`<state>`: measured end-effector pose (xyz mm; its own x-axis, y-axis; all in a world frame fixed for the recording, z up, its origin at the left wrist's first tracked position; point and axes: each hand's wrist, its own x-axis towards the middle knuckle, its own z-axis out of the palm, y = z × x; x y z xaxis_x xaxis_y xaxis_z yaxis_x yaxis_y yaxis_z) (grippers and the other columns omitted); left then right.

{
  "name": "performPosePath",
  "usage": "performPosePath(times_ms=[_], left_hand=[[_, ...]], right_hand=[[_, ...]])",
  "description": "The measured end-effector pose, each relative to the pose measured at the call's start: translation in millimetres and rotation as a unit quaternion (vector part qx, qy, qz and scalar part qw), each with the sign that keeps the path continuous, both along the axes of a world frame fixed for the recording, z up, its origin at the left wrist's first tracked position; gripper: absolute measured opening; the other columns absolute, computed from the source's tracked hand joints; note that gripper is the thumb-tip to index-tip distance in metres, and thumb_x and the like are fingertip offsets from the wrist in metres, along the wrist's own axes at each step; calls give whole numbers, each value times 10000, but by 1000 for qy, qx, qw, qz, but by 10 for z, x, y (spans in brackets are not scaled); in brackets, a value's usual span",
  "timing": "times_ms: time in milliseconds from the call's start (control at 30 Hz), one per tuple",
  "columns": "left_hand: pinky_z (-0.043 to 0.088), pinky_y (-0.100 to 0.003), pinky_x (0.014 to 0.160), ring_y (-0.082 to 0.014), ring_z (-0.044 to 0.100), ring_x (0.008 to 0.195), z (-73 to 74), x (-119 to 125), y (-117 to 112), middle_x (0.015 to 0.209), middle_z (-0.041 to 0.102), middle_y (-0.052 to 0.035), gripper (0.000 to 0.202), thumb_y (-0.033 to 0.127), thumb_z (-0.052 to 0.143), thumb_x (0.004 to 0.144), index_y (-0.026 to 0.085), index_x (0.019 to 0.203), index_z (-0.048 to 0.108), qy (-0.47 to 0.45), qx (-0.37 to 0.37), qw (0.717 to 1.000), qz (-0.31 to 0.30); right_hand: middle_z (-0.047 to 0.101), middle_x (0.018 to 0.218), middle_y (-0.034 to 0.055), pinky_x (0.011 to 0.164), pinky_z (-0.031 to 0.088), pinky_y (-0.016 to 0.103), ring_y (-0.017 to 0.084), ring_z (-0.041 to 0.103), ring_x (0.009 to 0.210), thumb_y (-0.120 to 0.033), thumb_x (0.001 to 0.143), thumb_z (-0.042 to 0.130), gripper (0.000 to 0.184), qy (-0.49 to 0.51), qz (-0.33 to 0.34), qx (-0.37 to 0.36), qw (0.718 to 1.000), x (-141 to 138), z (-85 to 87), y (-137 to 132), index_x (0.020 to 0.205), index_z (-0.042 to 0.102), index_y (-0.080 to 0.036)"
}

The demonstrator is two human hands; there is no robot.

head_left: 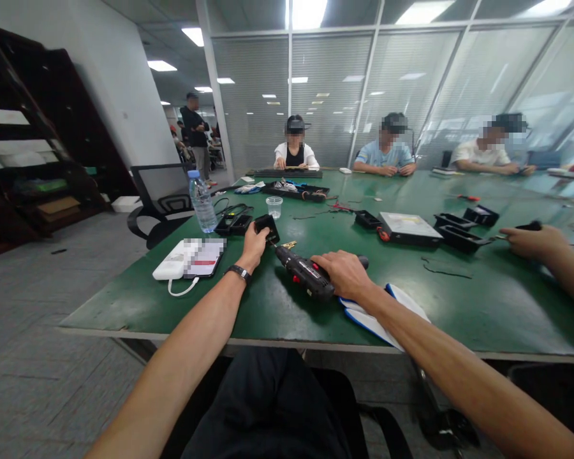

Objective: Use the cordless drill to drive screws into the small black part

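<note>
My left hand (255, 247), with a dark band at the wrist, grips a small black box (267, 229) tilted just above the green table. Wrapped around the handle of a black cordless screwdriver (305, 273) with red buttons is my right hand (345, 273). The tool's tip points up and left and meets the lower edge of the box, though I cannot tell whether it touches a screw. Small brass-coloured pieces (289, 245) lie beside the tip. Under my right forearm rests a white glove with blue edging (370, 325).
Left on the green table (124, 312) are a water bottle (201, 203), a white power bank (169, 260) cabled to a phone (205, 258), and a clear cup (274, 206). A metal-topped box (409, 228) and black trays (459, 237) stand right, near another person's hand (536, 243). Several people sit opposite.
</note>
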<state>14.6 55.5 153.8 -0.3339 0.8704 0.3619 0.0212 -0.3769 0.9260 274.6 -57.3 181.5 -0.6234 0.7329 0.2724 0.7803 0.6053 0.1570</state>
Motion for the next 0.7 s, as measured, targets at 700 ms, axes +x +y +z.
performPosePath(times_ms=[700], left_hand=[[388,-349,1054,-225,573,1152,125,40,-230,1185,646,-86,441,533,642,828,194,1105,593,69,20,996,-44]], right_hand=[[711,973,86,746,365,334,242,634,887,-251,801,599,414,25,33,10,999,31,-42,52,1215,592,-226]])
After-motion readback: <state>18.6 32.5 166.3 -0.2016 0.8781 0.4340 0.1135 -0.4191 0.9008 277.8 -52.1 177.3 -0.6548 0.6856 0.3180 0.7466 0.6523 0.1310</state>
